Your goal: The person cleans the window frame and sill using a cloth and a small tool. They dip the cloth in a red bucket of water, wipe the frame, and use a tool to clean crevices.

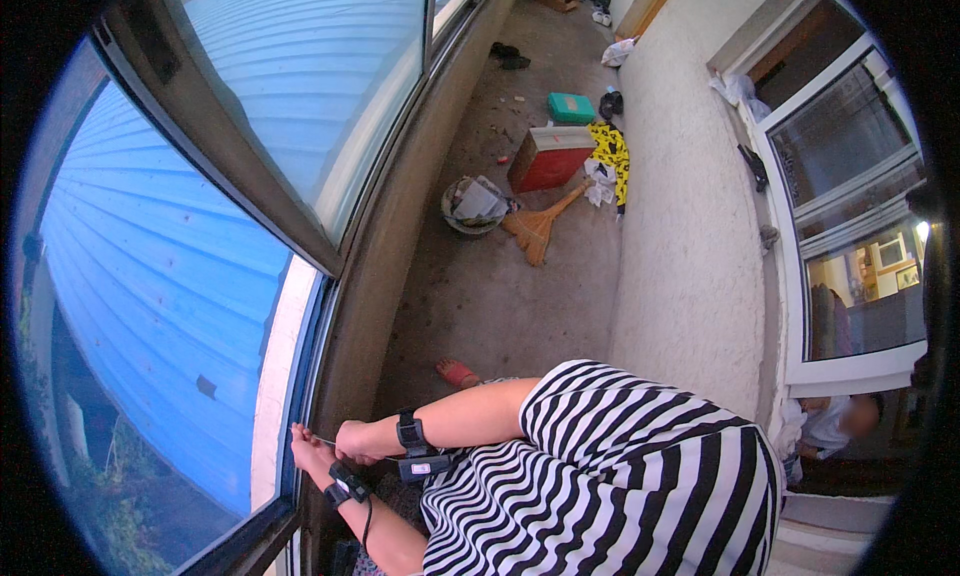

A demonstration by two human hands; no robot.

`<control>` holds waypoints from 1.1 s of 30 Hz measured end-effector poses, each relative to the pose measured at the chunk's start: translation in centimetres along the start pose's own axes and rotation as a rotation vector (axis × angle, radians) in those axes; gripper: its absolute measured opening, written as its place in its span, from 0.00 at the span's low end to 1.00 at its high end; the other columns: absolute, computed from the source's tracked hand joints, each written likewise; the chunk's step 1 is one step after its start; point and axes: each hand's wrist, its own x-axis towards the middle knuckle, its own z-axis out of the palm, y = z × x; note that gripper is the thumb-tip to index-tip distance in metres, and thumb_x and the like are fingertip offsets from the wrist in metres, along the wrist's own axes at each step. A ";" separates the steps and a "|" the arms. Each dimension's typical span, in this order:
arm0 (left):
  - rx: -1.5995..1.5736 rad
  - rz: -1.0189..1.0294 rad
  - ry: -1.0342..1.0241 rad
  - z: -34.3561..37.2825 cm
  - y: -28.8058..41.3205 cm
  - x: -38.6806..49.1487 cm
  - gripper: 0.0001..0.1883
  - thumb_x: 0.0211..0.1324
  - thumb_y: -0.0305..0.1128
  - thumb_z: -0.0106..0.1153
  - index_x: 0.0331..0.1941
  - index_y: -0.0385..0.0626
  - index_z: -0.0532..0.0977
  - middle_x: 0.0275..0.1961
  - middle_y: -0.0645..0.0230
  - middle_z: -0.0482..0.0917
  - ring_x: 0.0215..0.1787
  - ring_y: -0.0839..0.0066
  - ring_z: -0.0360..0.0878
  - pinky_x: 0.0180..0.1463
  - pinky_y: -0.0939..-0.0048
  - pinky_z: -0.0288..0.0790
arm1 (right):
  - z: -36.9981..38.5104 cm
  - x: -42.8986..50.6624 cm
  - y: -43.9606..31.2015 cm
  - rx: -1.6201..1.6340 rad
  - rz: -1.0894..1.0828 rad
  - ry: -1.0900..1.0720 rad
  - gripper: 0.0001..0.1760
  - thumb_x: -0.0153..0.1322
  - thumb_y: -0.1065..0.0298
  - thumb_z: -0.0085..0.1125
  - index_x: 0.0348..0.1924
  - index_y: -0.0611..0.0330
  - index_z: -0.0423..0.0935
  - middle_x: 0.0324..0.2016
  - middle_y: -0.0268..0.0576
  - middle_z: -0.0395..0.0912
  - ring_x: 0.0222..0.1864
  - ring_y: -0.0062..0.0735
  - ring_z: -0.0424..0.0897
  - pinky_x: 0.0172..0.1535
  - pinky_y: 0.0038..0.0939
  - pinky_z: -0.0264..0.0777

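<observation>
My right hand (361,442) is closed around one end of a thin metal rod (324,441), possibly a screwdriver shaft. The rod runs toward the window side, where the fingers of my left hand (306,450) are pinched at its far end. Those fingers are right by the dark sliding-window frame (298,403), and their tips partly hide the rod's end. A strapped black device (347,484) sits on my left wrist. Another black strap (410,432) circles my right wrist, with a small black box (424,468) beside it.
Along the concrete floor stand a filled basin (474,207), a straw broom (534,231), a red-sided box (551,159) and a green case (571,107). A yellow patterned cloth (611,152) lies by the wall. Another person (829,422) is at a lower right opening. A blue corrugated roof (165,276) lies outside.
</observation>
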 end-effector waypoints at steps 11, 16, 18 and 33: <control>-0.041 0.023 -0.209 0.4 -0.1 -1.2 0.07 0.60 0.36 0.57 0.34 0.45 0.78 0.30 0.67 0.81 0.25 0.76 0.75 0.26 0.75 0.65 | -1.7 -2.7 -0.9 -0.050 -0.126 -0.139 0.10 0.68 0.67 0.53 0.21 0.51 0.75 0.13 0.24 0.60 0.12 0.16 0.57 0.14 0.23 0.49; -0.174 0.089 0.126 3.7 0.1 -2.1 0.06 0.56 0.27 0.61 0.36 0.37 0.80 0.28 0.63 0.82 0.20 0.77 0.75 0.23 0.79 0.67 | -1.3 -1.9 -2.1 0.060 0.000 -0.119 0.12 0.72 0.67 0.44 0.23 0.49 0.70 0.11 0.20 0.56 0.09 0.12 0.51 0.12 0.19 0.41; -0.165 0.070 0.163 4.2 0.6 -2.8 0.07 0.58 0.27 0.59 0.38 0.37 0.80 0.28 0.64 0.81 0.18 0.79 0.73 0.20 0.81 0.62 | -1.0 -1.9 -2.2 0.048 0.000 -0.114 0.09 0.74 0.68 0.42 0.29 0.52 0.70 0.12 0.20 0.57 0.10 0.12 0.52 0.12 0.18 0.42; -0.181 0.091 0.140 5.7 -0.2 -5.0 0.08 0.60 0.29 0.57 0.38 0.37 0.80 0.28 0.64 0.82 0.20 0.79 0.75 0.24 0.79 0.67 | -2.8 -3.8 -2.2 0.011 -0.012 -0.047 0.08 0.74 0.71 0.42 0.30 0.53 0.69 0.12 0.21 0.56 0.10 0.12 0.51 0.12 0.18 0.42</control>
